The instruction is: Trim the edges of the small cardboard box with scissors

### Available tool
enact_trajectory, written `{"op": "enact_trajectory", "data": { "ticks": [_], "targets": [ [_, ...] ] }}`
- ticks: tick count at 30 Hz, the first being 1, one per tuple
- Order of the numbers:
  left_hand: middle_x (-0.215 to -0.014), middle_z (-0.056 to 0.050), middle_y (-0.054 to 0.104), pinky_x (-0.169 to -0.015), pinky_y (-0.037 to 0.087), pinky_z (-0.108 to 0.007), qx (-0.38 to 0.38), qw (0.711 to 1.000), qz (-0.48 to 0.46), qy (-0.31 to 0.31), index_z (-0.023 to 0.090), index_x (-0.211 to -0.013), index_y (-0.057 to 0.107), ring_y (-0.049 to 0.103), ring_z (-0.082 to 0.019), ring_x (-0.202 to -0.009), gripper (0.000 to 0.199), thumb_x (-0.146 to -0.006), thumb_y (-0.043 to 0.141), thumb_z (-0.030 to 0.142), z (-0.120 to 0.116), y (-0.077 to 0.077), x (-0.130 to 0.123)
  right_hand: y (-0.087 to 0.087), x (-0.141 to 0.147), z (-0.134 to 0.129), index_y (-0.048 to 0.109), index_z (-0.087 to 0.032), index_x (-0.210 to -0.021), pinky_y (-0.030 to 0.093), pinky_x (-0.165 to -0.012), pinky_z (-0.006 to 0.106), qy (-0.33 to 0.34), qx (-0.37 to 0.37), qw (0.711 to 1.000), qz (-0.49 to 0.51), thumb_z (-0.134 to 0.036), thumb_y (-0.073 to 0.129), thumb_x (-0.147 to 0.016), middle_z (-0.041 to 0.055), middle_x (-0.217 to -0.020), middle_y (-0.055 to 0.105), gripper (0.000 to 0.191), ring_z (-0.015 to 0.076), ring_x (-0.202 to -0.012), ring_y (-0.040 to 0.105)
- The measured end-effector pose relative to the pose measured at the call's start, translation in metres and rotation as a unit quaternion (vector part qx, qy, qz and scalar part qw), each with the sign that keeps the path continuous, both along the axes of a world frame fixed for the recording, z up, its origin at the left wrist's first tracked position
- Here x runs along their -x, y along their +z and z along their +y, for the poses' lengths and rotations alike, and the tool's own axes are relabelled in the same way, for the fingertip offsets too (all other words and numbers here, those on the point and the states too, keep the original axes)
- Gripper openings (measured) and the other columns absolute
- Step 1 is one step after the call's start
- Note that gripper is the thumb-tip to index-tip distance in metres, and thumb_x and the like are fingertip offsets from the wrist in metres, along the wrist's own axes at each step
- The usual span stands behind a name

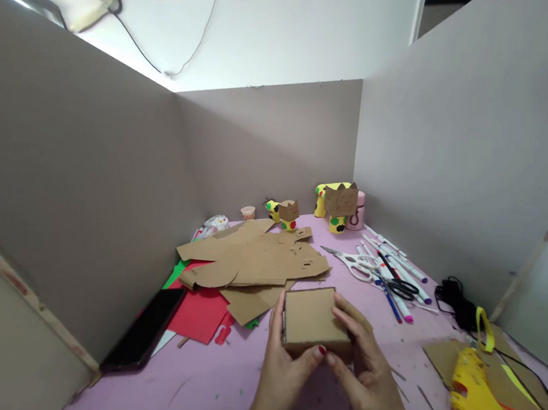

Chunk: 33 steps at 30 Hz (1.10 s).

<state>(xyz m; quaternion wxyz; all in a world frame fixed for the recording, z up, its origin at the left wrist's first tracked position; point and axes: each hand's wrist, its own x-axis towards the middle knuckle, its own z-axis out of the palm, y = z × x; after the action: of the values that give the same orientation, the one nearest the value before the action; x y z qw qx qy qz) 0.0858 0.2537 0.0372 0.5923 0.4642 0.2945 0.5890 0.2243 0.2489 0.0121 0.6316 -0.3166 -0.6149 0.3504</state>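
Note:
A small square cardboard box is held above the pink tabletop, its flat top tilted toward me. My left hand grips its left side, with the thumb along the near edge. On the right side, my right hand wraps round the box, its thumb at the near edge close to my left thumb. The underside of the box is hidden.
Cardboard pieces, red paper and a black phone lie left. Two yellow cardboard animals stand behind. White scissors and markers lie right, beyond a yellow glue gun.

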Motion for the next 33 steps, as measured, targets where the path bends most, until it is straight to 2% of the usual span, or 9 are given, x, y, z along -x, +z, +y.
{"op": "enact_trajectory", "data": {
  "ticks": [6,11,15,19,21,25,27,29,33],
  "targets": [
    [-0.141,-0.009,0.043,-0.098,0.046,-0.033,-0.026,0.999,0.033,0.035,0.031,-0.135,0.031,0.049,-0.028,-0.125,0.102,-0.051,0.088,0.038,-0.004,0.002,0.008,-0.005,-0.010,0.005,0.012,-0.042,-0.146,0.033,-0.109,0.045,0.022,0.085,0.996,-0.012,-0.037,0.075,-0.075,-0.0001,-0.160,0.009,0.095,0.0268,-0.144,0.012],
    [-0.147,-0.008,0.029,-0.107,0.038,-0.040,-0.064,0.985,0.150,0.053,0.032,-0.137,0.029,0.036,-0.033,-0.133,0.111,-0.044,0.085,0.054,-0.006,0.006,0.016,-0.003,-0.021,0.008,0.025,-0.034,-0.143,0.027,-0.112,0.043,0.069,0.091,0.992,-0.044,-0.042,0.082,-0.065,0.0065,-0.152,0.030,0.097,0.0290,-0.139,0.028],
    [-0.145,-0.009,0.029,-0.112,0.029,-0.048,-0.093,0.980,0.170,0.049,0.032,-0.136,0.030,0.035,-0.037,-0.133,0.110,-0.043,0.081,0.061,-0.006,0.002,0.021,-0.001,-0.022,0.003,0.029,-0.040,-0.138,0.031,-0.110,0.039,0.074,0.087,0.993,-0.031,-0.039,0.084,-0.063,0.0027,-0.147,0.035,0.093,0.0273,-0.136,0.033],
    [-0.142,-0.012,0.033,-0.113,0.026,-0.052,-0.100,0.975,0.187,0.062,0.029,-0.134,0.032,0.036,-0.039,-0.132,0.110,-0.042,0.080,0.063,-0.005,0.001,0.023,0.002,-0.019,0.000,0.031,-0.035,-0.137,0.032,-0.109,0.039,0.067,0.103,0.992,-0.026,-0.036,0.085,-0.061,0.0063,-0.144,0.040,0.094,0.0285,-0.134,0.037],
    [-0.146,-0.012,0.028,-0.115,0.021,-0.052,-0.111,0.965,0.227,0.070,0.028,-0.135,0.032,0.028,-0.038,-0.137,0.108,-0.044,0.078,0.065,-0.004,0.003,0.025,0.004,-0.018,0.000,0.032,-0.030,-0.138,0.033,-0.109,0.041,0.065,0.120,0.991,-0.012,-0.039,0.086,-0.059,0.0102,-0.144,0.041,0.096,0.0310,-0.135,0.036],
    [-0.157,-0.008,0.009,-0.118,0.014,-0.049,-0.102,0.960,0.259,0.036,0.035,-0.145,0.007,0.010,-0.031,-0.145,0.127,-0.044,0.080,0.061,-0.005,0.007,0.028,0.011,-0.019,0.000,0.035,-0.027,-0.139,0.039,-0.104,0.042,0.065,0.161,0.983,0.064,-0.053,0.084,-0.055,0.0133,-0.144,0.043,0.100,0.0344,-0.133,0.038],
    [-0.157,-0.010,0.017,-0.117,0.018,-0.048,-0.074,0.967,0.241,0.019,0.032,-0.145,0.009,0.016,-0.030,-0.144,0.126,-0.046,0.082,0.058,-0.006,0.009,0.027,0.014,-0.020,0.000,0.034,-0.029,-0.139,0.044,-0.099,0.039,0.099,0.190,0.971,0.106,-0.055,0.083,-0.055,0.0115,-0.143,0.046,0.101,0.0328,-0.130,0.043],
    [-0.152,-0.014,0.030,-0.116,0.023,-0.048,-0.060,0.967,0.245,0.033,0.024,-0.142,0.025,0.027,-0.032,-0.141,0.114,-0.049,0.082,0.056,-0.007,0.011,0.025,0.016,-0.022,0.000,0.033,-0.031,-0.139,0.046,-0.096,0.037,0.138,0.212,0.958,0.136,-0.054,0.083,-0.056,0.0103,-0.143,0.046,0.100,0.0312,-0.127,0.047],
    [-0.144,-0.016,0.043,-0.113,0.029,-0.051,-0.067,0.946,0.307,0.075,0.020,-0.136,0.038,0.037,-0.037,-0.134,0.102,-0.048,0.086,0.040,-0.009,0.016,0.022,0.014,-0.026,0.003,0.033,-0.037,-0.140,0.044,-0.098,0.037,0.145,0.195,0.962,0.122,-0.061,0.080,-0.055,0.0058,-0.153,0.031,0.100,0.0314,-0.133,0.039]
  ]
}}
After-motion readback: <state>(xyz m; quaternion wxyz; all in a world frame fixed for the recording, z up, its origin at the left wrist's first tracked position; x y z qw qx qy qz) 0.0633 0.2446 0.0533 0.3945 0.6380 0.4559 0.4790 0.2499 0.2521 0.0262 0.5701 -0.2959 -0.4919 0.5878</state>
